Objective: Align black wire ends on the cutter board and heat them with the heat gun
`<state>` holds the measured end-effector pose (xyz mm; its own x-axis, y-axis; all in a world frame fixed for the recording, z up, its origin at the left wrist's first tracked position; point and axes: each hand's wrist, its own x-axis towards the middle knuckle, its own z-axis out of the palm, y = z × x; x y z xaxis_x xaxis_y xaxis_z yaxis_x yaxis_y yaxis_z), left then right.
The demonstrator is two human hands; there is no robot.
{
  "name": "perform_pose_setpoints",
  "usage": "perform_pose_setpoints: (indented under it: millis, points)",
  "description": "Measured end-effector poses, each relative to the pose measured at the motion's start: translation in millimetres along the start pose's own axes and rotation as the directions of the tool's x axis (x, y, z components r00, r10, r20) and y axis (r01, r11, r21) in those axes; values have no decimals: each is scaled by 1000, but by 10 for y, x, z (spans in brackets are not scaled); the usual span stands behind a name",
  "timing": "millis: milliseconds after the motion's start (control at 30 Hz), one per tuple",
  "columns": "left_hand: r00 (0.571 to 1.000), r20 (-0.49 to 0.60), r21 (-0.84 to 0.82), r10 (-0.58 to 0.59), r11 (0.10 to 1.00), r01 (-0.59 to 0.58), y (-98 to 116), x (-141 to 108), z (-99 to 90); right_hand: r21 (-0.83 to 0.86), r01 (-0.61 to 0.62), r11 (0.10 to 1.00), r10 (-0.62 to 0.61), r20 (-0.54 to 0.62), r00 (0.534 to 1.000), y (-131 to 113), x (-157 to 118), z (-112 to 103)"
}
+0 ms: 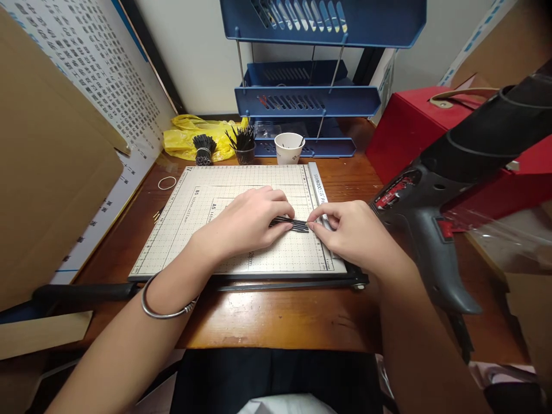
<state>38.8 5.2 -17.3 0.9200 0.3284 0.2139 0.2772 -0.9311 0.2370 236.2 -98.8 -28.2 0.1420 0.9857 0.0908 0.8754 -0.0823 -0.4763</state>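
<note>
Several thin black wire-like pieces (298,226) lie side by side over the gridded cutting board of a paper trimmer (190,230). My left hand (254,218) rests on the board, its thumb and fingers closed around the left part of these pieces, which its fingers partly hide. At their right ends, my right hand (345,230) pinches thumb and forefinger together, touching the tips near the trimmer's metal edge strip (318,184). Exactly how many ends sit in that pinch is too small to tell. A metal bangle (166,315) circles my left wrist.
Behind the board stand a banded black bundle (204,148), a small cup of black pieces (244,150), a white paper cup (290,148) and a blue tiered rack (306,100). A heat gun (431,230) and a red box (401,132) are at right. The trimmer's handle (86,291) extends left.
</note>
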Motion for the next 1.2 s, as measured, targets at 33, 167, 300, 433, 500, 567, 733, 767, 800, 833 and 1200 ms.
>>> perform_pose_setpoints:
  millis: [33, 167, 300, 433, 500, 567, 733, 767, 800, 833, 1200]
  points:
    - [1000, -20, 4, 2, 1000, -2, 1, 1, -6, 3, -4, 1000, 4, 1, 1000, 1, -2, -2]
    - [998, -65, 17, 19, 1000, -18, 2, 4, -21, 10, -16, 1000, 16, 4, 1000, 6, 1, -9]
    - [998, -33, 23, 43, 999, -43, -13, -1, -8, 11, -21, 1000, 20, 4, 1000, 16, 2, -9]
    - [998, -23, 17, 51, 999, -50, -30, -3, 7, 22, -20, 1000, 19, 6, 1000, 12, -4, -8]
    - [998, -9, 2, 59, 998, -59, -30, -2, 6, 23, -19, 1000, 19, 10, 1000, 5, -4, -8]
    - [998, 10, -9, 63, 998, -63, -25, -2, -1, 23, -13, 1000, 13, 10, 1000, -1, -2, -9]
    - [998, 18, -8, 67, 998, -67, -11, -1, -18, 32, -6, 999, 5, 16, 1000, -2, 2, -15]
    - [998, 19, -9, 65, 998, -65, -8, -1, -22, 34, -5, 999, 4, 17, 1000, -1, 2, -18]
    - [998, 20, -10, 60, 998, -60, -5, -1, -27, 36, -2, 999, 1, 18, 1000, 0, 0, -23]
    - [998, 22, -10, 52, 999, -52, 0, -3, -35, 36, 0, 999, 0, 18, 1000, 0, -2, -29]
    - [993, 90, 29, -76, 997, 74, 38, -27, -57, 57, -31, 998, 32, -16, 999, -9, -28, -48]
